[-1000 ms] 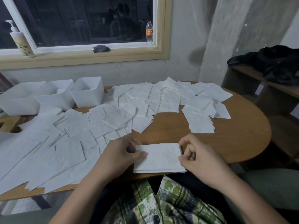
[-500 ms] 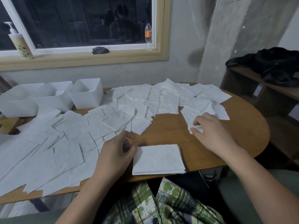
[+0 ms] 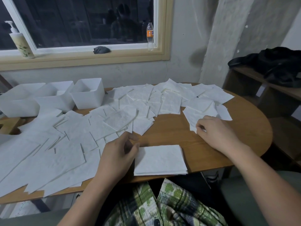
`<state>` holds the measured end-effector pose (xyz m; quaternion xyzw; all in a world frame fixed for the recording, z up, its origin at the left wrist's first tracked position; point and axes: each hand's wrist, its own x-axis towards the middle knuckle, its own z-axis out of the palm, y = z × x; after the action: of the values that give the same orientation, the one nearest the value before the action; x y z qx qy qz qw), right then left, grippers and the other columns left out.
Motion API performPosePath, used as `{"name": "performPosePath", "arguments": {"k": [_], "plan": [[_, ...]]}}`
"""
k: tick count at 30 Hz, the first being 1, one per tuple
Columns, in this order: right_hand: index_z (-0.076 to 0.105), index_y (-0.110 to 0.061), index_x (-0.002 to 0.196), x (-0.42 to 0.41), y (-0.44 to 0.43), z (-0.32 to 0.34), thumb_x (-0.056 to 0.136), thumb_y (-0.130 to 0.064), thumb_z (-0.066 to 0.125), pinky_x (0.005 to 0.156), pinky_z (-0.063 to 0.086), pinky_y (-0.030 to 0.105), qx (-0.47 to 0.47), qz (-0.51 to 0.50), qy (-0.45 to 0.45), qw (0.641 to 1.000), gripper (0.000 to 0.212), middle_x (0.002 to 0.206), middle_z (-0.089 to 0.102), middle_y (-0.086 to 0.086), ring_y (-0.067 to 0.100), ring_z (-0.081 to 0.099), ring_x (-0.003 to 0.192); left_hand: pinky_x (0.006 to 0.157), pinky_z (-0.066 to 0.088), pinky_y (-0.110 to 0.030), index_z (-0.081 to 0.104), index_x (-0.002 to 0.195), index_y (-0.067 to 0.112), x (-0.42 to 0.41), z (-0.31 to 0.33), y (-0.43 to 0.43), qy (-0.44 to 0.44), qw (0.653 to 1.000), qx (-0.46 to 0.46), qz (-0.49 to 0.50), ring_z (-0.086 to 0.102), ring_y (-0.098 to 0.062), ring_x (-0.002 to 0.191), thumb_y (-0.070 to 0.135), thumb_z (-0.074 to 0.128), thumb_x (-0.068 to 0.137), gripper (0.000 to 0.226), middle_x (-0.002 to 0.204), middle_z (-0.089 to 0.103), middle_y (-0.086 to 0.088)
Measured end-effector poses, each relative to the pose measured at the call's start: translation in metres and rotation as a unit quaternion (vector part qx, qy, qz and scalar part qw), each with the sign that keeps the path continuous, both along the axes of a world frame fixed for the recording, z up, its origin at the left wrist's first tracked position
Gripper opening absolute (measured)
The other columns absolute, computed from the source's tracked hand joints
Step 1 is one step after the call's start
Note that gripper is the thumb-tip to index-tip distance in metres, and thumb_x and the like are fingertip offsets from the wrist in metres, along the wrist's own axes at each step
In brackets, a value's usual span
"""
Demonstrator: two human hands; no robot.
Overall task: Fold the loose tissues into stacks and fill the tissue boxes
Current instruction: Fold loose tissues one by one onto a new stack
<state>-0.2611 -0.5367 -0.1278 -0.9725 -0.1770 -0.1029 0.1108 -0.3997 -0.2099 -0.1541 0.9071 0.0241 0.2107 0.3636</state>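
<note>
Moved right hand off stack, now pinching tissue; kept left hand at stack edge, grip unclear; boxes beyond it, contents unclear.

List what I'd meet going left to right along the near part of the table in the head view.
Spread of loose tissues → left hand → folded stack → right hand, farther back, pinching a loose tissue.

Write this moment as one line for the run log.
phase: next tissue pickup | right hand: pinches loose tissue | left hand: at left edge of folded stack
</note>
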Motion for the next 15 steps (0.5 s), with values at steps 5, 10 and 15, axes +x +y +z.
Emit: {"name": "performPosePath", "arguments": {"k": [5, 10, 15], "plan": [[0.069, -0.023, 0.084, 0.001, 0.0, 0.003, 0.097, -0.025, 0.067, 0.062, 0.043, 0.026, 0.007, -0.009, 0.005, 1.0, 0.014, 0.086, 0.06, -0.012, 0.008, 0.057, 0.075, 0.062, 0.053, -0.042, 0.065, 0.099, 0.037, 0.0, 0.0, 0.0, -0.002, 1.0, -0.003, 0.0, 0.063, -0.01, 0.068, 0.03, 0.072, 0.098, 0.009, 0.067, 0.064, 0.007], [0.067, -0.026, 0.081, 0.002, 0.0, 0.009, 0.094, -0.031, 0.072, 0.065, 0.043, 0.026, 0.019, -0.01, 0.021, 1.0, 0.015, 0.085, 0.062, -0.012, 0.007, 0.056, 0.079, 0.061, 0.05, -0.037, 0.067, 0.097, 0.036, -0.001, 0.002, 0.0, -0.005, 1.0, -0.015, 0.0, 0.062, -0.011, 0.067, 0.027, 0.073, 0.098, 0.01, 0.066, 0.064, 0.008], [0.072, -0.029, 0.079, -0.012, 0.008, 0.014, 0.089, -0.026, 0.078, 0.071, 0.041, 0.02, 0.109, 0.051, 0.083, 0.989, 0.012, 0.088, 0.069, -0.013, 0.003, 0.061, 0.088, 0.059, 0.044, -0.031, 0.069, 0.096, 0.033, -0.001, 0.004, -0.001, -0.005, 0.999, -0.036, 0.002, 0.062, -0.011, 0.068, 0.023, 0.073, 0.098, 0.011, 0.066, 0.064, 0.01]]}}
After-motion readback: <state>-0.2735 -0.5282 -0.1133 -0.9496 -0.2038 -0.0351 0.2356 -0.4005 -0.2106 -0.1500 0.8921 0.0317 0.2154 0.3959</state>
